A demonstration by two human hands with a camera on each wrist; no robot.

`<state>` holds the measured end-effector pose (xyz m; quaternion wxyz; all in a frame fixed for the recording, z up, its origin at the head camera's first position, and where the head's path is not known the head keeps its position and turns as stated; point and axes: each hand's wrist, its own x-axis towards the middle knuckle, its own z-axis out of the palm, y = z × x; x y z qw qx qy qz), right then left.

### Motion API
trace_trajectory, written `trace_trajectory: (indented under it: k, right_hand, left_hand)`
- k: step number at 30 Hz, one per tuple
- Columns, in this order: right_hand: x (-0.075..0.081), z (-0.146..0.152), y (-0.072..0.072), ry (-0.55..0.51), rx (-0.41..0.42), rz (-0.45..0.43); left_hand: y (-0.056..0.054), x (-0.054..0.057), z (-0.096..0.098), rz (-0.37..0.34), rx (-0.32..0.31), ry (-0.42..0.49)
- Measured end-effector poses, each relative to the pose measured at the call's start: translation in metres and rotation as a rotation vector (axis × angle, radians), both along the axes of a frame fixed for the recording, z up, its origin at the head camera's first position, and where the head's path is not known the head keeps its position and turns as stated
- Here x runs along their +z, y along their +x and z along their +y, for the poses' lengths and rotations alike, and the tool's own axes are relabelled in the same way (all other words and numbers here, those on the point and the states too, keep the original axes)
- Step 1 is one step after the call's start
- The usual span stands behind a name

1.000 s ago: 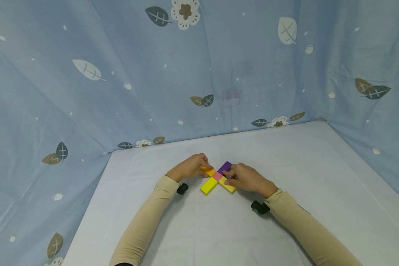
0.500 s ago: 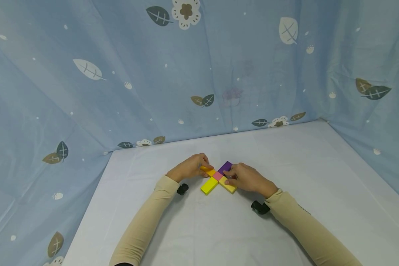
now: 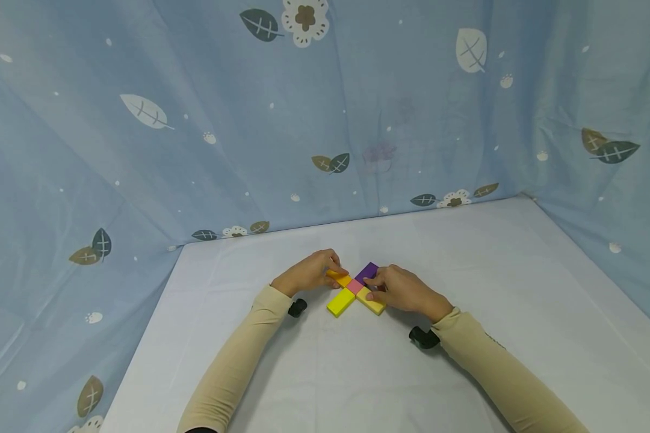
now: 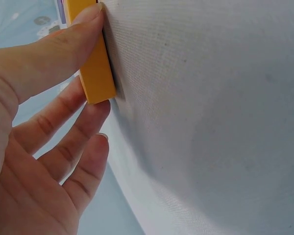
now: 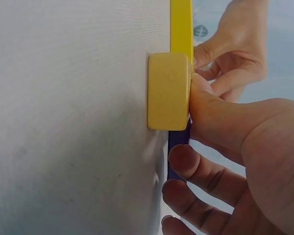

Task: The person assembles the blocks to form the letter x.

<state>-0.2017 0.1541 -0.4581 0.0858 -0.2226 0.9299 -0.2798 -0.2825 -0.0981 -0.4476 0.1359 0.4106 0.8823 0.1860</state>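
Flat blocks form a cross on the white tabletop around a small pink block (image 3: 354, 286). On the left my left hand (image 3: 310, 272) pinches the orange block (image 3: 338, 277); its thumb lies along one face in the left wrist view. My right hand (image 3: 408, 291) has its thumb against the pale yellow block (image 5: 167, 93), while curled fingers touch the purple block (image 3: 371, 271) at the far right. The index finger is partly hidden behind the thumb in the right wrist view. A bright yellow block (image 3: 340, 303) lies at the near left, untouched.
The white-covered table (image 3: 325, 385) ends at a blue patterned curtain (image 3: 271, 150) behind and at both sides. Black wrist cameras hang below each forearm, the left camera (image 3: 297, 308) close to the cloth and the right camera (image 3: 424, 338) likewise.
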Motion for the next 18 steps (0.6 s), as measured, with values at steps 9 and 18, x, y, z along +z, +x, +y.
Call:
trace_trajectory:
  k: [9, 18]
  right_hand:
    - [0.0052, -0.0040, 0.0006, 0.051, -0.008, -0.001]
    - [0.0090, -0.0055, 0.0024, 0.037, 0.007, 0.001]
  left_hand:
    - [-0.0007, -0.0009, -0.0005, -0.003, 0.012, -0.012]
    - [-0.0005, -0.0021, -0.0008, -0.011, 0.027, -0.011]
